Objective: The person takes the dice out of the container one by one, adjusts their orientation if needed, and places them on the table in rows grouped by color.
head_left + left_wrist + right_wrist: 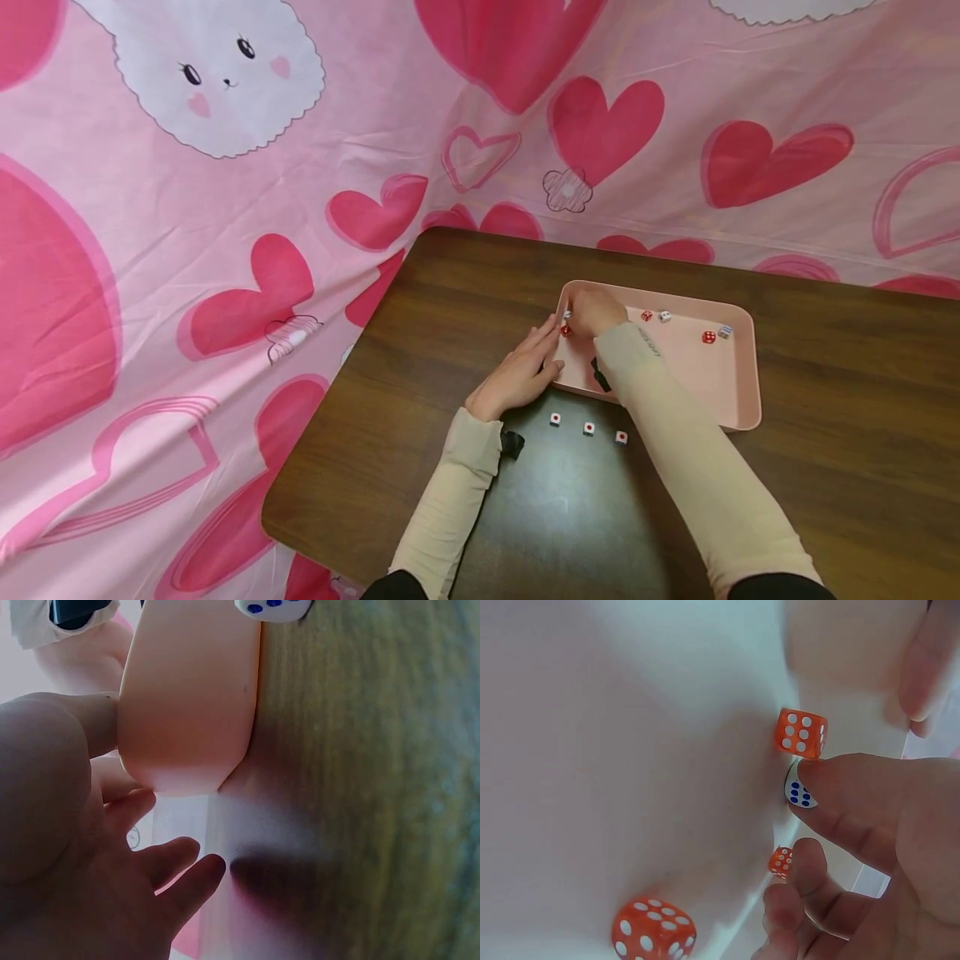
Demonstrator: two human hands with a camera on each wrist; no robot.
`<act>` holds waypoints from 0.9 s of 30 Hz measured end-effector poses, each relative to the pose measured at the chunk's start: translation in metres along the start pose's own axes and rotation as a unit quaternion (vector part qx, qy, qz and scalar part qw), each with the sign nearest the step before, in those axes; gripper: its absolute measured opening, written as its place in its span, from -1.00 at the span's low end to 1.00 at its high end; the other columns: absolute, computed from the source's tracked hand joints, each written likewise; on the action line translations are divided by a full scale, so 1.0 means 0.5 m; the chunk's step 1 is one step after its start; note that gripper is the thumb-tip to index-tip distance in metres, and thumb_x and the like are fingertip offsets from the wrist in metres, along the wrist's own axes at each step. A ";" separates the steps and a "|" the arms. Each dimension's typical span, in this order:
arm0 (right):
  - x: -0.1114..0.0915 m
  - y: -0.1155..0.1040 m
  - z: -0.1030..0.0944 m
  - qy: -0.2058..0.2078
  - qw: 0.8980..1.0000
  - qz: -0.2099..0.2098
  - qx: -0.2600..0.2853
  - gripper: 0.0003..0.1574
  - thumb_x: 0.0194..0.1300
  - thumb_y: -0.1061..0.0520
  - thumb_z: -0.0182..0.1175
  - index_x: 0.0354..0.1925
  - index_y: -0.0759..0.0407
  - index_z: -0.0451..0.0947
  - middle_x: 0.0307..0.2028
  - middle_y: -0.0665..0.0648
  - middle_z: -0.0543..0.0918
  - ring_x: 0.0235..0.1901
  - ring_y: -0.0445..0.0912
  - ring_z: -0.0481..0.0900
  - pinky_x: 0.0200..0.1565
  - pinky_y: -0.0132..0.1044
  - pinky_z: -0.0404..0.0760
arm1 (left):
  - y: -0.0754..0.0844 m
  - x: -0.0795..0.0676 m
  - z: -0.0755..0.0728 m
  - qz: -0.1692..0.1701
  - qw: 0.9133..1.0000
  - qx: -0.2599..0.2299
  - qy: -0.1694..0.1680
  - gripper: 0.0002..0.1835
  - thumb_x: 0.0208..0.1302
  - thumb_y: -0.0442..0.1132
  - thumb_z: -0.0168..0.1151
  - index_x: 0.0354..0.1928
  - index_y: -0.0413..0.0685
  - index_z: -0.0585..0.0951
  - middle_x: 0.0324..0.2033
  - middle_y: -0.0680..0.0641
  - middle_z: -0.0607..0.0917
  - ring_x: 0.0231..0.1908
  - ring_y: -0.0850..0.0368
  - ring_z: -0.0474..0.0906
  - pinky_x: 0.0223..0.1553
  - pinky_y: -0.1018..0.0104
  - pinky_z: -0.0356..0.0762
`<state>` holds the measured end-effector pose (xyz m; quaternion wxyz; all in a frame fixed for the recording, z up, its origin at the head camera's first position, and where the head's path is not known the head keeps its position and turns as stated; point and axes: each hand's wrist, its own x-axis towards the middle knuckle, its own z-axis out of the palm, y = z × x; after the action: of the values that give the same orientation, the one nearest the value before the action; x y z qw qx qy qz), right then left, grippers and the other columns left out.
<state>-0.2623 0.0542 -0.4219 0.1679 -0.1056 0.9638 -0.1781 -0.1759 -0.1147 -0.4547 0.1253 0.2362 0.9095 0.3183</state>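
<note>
My right hand (597, 312) is down inside the left end of a pink tray (690, 379). In the right wrist view its thumb and index finger pinch a white die (801, 793) with blue pips, partly covered by the fingertips. A red die (801, 733) sits right beside the thumb. Another red die (781, 862) is near the curled other fingers, and a third red die (654, 930) lies farther off on the tray floor. My left hand (517, 371) rests against the tray's left end, fingers extended and thumb at the near corner.
Three white dice, a left one (555, 419), a middle one (588, 428) and a right one (621, 437), stand in a row before the tray, red pips up. Farther right inside are red dice (708, 337) and white dice (664, 317). A patterned cloth (375, 125) hangs behind the wooden table (390, 400).
</note>
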 end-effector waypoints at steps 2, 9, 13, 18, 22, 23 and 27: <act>0.000 0.003 -0.001 0.000 1.000 0.002 -0.002 -0.89 0.28 0.13 0.15 -0.21 0.06 0.56 -0.19 0.16 0.64 -0.16 0.08 0.49 -0.11 -0.12 0.49 | 0.001 0.002 0.001 0.000 1.000 0.000 0.000 -0.34 0.49 0.00 -0.12 0.53 0.09 -0.02 0.53 0.17 -0.16 0.53 -0.03 -0.17 0.45 -0.07 -0.02; -0.002 0.011 -0.006 0.000 1.000 0.002 -0.005 -0.83 0.27 0.12 0.15 -0.18 0.10 0.61 -0.19 0.20 0.66 -0.18 0.10 0.51 -0.12 -0.11 0.49 | 0.005 0.007 0.003 -0.003 1.000 0.002 -0.001 -0.34 0.49 0.00 -0.11 0.53 0.07 -0.02 0.53 0.17 -0.17 0.52 -0.04 -0.17 0.46 -0.05 -0.03; -0.006 0.013 -0.011 0.004 1.000 0.003 0.002 -0.81 0.24 0.15 0.17 -0.17 0.11 0.61 -0.14 0.21 0.65 -0.15 0.12 0.51 -0.10 -0.09 0.50 | 0.006 0.009 0.004 -0.010 1.000 -0.001 -0.003 -0.33 0.49 0.01 -0.12 0.53 0.10 -0.03 0.53 0.19 -0.18 0.53 -0.03 -0.19 0.45 -0.09 -0.03; -0.016 0.011 -0.018 0.006 1.000 0.007 0.001 -0.80 0.25 0.14 0.18 -0.16 0.18 0.59 -0.09 0.24 0.63 -0.12 0.13 0.49 -0.06 -0.03 0.48 | 0.007 0.010 0.004 -0.010 1.000 -0.001 -0.003 -0.33 0.49 0.03 -0.13 0.53 0.09 -0.04 0.53 0.20 -0.20 0.53 -0.03 -0.20 0.44 -0.11 -0.03; -0.026 0.009 -0.024 0.012 1.000 0.007 0.001 -0.79 0.27 0.13 0.16 -0.16 0.20 0.58 -0.11 0.26 0.63 -0.11 0.14 0.49 -0.05 0.00 0.47 | 0.007 0.009 0.004 -0.011 1.000 -0.002 -0.003 -0.33 0.49 0.03 -0.12 0.53 0.10 -0.04 0.53 0.21 -0.20 0.53 -0.02 -0.20 0.44 -0.11 -0.03; -0.029 0.008 -0.026 0.013 1.000 0.005 0.002 -0.79 0.29 0.13 0.15 -0.15 0.20 0.58 -0.11 0.26 0.63 -0.11 0.14 0.49 -0.05 0.00 0.47 | 0.007 0.009 0.004 -0.012 1.000 -0.002 -0.003 -0.33 0.49 0.02 -0.12 0.53 0.10 -0.04 0.53 0.21 -0.20 0.53 -0.01 -0.20 0.44 -0.12 -0.03; -0.042 0.008 -0.033 0.018 1.000 -0.004 0.009 -0.75 0.33 0.16 0.09 -0.06 0.20 0.54 -0.08 0.26 0.60 -0.09 0.15 0.48 0.00 0.01 0.47 | 0.007 0.009 0.006 -0.014 1.000 -0.006 -0.001 -0.33 0.48 0.01 -0.11 0.53 0.11 -0.03 0.53 0.20 -0.19 0.53 -0.01 -0.20 0.45 -0.11 -0.04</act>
<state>-0.2496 0.0687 -0.4029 0.1512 -0.1045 0.9645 -0.1895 -0.1775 -0.1083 -0.4548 0.1324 0.2230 0.9106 0.3216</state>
